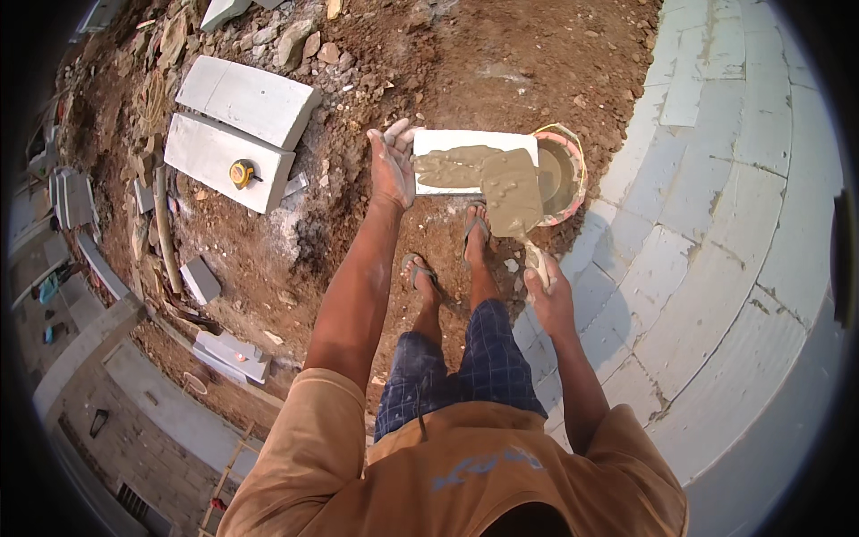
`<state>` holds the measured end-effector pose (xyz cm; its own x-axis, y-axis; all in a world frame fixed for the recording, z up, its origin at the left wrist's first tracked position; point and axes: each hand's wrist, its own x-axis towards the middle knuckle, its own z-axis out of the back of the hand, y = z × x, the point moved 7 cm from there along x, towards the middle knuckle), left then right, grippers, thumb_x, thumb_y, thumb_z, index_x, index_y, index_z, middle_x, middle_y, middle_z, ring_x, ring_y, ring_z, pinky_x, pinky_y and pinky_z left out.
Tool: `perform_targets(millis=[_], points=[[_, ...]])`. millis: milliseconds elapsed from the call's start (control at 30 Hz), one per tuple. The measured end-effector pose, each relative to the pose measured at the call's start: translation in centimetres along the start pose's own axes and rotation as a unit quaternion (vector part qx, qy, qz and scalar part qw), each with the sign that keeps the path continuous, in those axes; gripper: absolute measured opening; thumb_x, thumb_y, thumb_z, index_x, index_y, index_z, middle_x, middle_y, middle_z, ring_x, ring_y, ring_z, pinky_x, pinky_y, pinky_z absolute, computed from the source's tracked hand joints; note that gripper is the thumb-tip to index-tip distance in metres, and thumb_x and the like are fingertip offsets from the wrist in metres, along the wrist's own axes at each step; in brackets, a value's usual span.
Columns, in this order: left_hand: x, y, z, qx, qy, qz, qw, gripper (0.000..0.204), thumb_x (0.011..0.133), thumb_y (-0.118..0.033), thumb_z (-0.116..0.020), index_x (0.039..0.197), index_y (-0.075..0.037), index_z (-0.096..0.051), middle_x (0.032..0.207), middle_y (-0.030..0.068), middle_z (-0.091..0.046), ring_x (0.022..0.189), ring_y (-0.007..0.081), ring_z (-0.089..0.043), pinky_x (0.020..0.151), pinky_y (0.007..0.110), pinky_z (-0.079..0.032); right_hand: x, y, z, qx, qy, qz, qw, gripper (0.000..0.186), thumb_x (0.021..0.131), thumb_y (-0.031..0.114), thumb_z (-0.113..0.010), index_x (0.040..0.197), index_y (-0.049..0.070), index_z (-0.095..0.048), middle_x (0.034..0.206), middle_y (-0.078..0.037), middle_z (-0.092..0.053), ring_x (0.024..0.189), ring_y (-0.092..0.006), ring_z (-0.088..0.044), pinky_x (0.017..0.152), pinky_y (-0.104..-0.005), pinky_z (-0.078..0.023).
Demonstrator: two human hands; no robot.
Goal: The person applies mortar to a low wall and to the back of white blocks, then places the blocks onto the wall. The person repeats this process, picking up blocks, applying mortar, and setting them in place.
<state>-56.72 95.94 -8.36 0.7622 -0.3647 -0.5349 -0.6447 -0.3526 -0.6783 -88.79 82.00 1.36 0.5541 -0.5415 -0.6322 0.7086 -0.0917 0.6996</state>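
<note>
A white block (474, 141) is in front of me, its upper face partly spread with wet grey mortar (447, 166). My right hand (550, 291) is closed around the handle of a trowel (512, 192); its wide blade is coated with mortar and overlaps the block's right part. At the block's left end is my left hand (394, 170), palm upward, fingers stretched and thumb apart. Whether part of this hand bears the block's weight, I cannot tell. Just right of the block stands a round bucket (573, 201) with a pinkish rim and mortar inside, partly hidden by the blade.
Two pale blocks (246, 98) lie side by side at left, a yellow tape measure (242, 173) on the nearer one. Rubble (295, 45) and a wooden pole (165, 233) lie on the brown soil. A wall of pale blocks (707, 259) runs along my right. My sandalled feet stand below the block.
</note>
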Motion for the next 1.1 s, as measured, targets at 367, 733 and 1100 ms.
perform_targets(millis=[367,733,1100], points=[[0.5,0.6,0.0,0.004,0.019,0.015,1.0,0.081,0.102,-0.068,-0.022,0.144,-0.001,-0.042,0.138,0.018,-0.056,0.131,0.0327,-0.049,0.112,0.046,-0.038,-1.5,11.4,1.3,-0.179,0.059,0.044,0.981,0.052,0.1,0.034,-0.059,0.14,0.002,-0.051,0.116,-0.025,-0.068,0.108,-0.0399,-0.066,0.092,-0.0434,-0.05],[0.4,-0.1,0.4,0.023,0.029,-0.004,0.999,0.075,0.104,-0.064,-0.026,0.144,-0.003,-0.042,0.138,0.0162,-0.058,0.13,0.0281,-0.051,0.114,0.042,-0.038,10.7,14.3,6.1,-0.308,0.027,-0.043,0.95,0.064,0.098,0.048,-0.056,0.148,0.008,-0.047,0.12,-0.02,-0.067,0.106,-0.0345,-0.066,0.093,-0.0432,-0.05],[0.6,-0.5,4.0,0.278,0.021,-0.003,0.96,0.063,0.105,-0.052,-0.044,0.143,-0.003,-0.051,0.147,0.0135,-0.051,0.136,0.0255,-0.046,0.116,0.039,-0.033,21.0,-10.6,9.7,-0.293,0.049,-0.252,0.921,0.051,0.097,0.037,-0.06,0.134,0.001,-0.06,0.109,-0.021,-0.071,0.102,-0.0385,-0.068,0.09,-0.045,-0.051]])
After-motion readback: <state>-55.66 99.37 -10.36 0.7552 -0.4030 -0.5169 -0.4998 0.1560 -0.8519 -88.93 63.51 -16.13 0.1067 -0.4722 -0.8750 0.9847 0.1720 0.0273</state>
